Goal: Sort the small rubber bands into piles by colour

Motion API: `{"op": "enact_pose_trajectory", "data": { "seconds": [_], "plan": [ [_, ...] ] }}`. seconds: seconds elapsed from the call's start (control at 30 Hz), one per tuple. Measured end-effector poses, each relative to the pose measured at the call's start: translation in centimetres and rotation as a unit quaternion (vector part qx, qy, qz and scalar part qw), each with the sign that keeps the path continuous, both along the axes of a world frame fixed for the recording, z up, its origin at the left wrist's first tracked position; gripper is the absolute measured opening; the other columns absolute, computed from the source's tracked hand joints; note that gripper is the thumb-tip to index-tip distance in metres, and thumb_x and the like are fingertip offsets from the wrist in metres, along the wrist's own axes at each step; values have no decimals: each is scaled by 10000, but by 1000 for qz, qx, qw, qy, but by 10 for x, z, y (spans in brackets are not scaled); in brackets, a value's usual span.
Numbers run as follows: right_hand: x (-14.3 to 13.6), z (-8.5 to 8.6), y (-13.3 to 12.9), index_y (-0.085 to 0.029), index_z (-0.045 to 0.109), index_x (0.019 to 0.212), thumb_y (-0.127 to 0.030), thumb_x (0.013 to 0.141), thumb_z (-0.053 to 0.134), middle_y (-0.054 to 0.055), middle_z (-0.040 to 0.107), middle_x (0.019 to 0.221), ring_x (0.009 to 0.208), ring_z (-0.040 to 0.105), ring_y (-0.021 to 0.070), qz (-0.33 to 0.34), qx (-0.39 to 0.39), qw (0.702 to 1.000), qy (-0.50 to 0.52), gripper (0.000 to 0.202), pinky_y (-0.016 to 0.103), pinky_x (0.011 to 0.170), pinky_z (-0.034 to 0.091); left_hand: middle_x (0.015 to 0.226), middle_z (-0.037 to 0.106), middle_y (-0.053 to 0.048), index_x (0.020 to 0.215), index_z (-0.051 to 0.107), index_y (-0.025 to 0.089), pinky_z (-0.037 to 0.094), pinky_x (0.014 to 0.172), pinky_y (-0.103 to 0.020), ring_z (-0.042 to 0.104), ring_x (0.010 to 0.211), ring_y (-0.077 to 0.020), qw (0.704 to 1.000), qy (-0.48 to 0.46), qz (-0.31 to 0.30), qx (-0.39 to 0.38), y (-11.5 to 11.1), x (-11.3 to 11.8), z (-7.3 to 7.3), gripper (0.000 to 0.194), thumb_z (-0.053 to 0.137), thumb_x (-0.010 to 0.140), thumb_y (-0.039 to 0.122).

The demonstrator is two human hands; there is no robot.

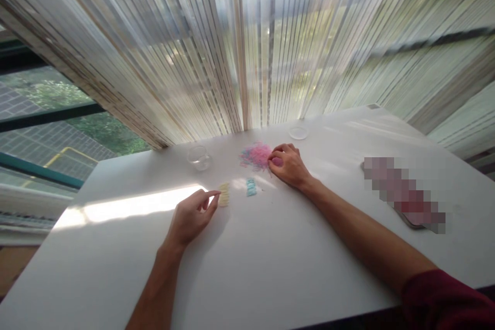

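A loose pile of small thin pink and blue pieces (255, 155), too small to name, lies on the white table. My right hand (288, 164) is at the pile's right edge, its fingers curled and closed; whatever they hold is hidden. My left hand (195, 214) has thumb and forefinger pinched together at a neat column of yellow pieces (224, 196); I cannot make out whether one is between the fingertips. Between the hands, a short column of blue pieces (251, 187) lies below the pile.
A clear round container (198, 158) stands left of the pile, and a clear round lid (299, 132) lies behind my right hand. To the right, a blurred-out phone-shaped object (404, 193) rests on the white table (247, 268). A striped string curtain (247, 46) hangs behind.
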State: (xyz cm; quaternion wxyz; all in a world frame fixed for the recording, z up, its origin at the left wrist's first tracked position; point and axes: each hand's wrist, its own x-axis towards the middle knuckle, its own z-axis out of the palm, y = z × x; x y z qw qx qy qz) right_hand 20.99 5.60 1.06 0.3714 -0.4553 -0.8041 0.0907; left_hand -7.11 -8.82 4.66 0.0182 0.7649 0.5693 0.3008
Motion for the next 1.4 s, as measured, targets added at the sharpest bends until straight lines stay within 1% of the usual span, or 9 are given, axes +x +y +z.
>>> {"op": "enact_pose_trajectory", "data": {
  "seconds": [0.37,0.53,0.7,0.87,0.93,1.03,1.17,1.3,1.4],
  "plan": [
    [0,0,1,-217,691,796,-195,815,636,75,654,912,923,566,259,-34,35,996,76,62,438,911,445,602,478,47,952,740,201,368,533,-201,428,523,-86,1000,-3,-1,3,0,1,0,204,560,929,294],
    [1,2,3,-217,670,791,-192,835,613,71,646,848,876,570,255,-40,54,992,108,76,425,869,470,598,473,50,955,739,196,369,536,-204,436,523,-86,1000,-6,5,-1,-1,1,-1,197,566,927,285],
    [-6,8,-9,-226,643,843,-165,868,582,55,658,839,838,584,228,41,115,984,132,90,398,827,491,617,503,45,962,726,189,379,542,-199,450,532,-83,1000,-21,2,14,0,7,-3,177,578,930,281],
    [-31,15,-43,-223,615,881,-134,883,582,48,659,838,813,595,196,177,150,967,103,94,355,778,504,710,573,38,1094,690,202,409,554,-182,465,545,-68,998,-53,-13,35,-1,25,-10,208,618,925,299],
    [-40,17,-56,-221,607,894,-132,882,588,48,656,836,797,590,189,211,152,961,96,92,335,750,506,720,574,42,1130,676,206,413,552,-180,454,537,-63,997,-62,-17,44,-1,31,-13,240,646,912,304],
    [-47,18,-67,-224,603,901,-135,879,593,46,656,838,785,584,182,231,142,958,96,93,323,736,509,716,569,43,1095,695,216,410,541,-174,443,524,-56,995,-79,-25,62,-2,37,-15,207,667,901,283],
    [-49,17,-70,-222,606,903,-135,877,595,45,660,835,779,583,179,242,130,956,105,91,323,729,509,705,559,36,999,731,221,407,534,-166,464,540,-56,991,-106,-43,69,-1,36,-13,121,661,902,236],
    [-47,15,-66,-223,608,897,-159,887,592,47,657,843,787,589,175,257,122,953,105,66,316,738,516,705,571,29,975,754,231,407,536,-177,471,547,-62,993,-100,-54,21,0,23,-10,125,658,901,263],
    [-43,12,-60,-218,605,900,-161,894,582,51,655,840,791,598,178,244,118,955,117,62,320,742,513,700,588,28,948,773,240,405,537,-181,474,543,-65,995,-77,-48,-28,1,6,-8,133,663,893,290]
  ]
}}
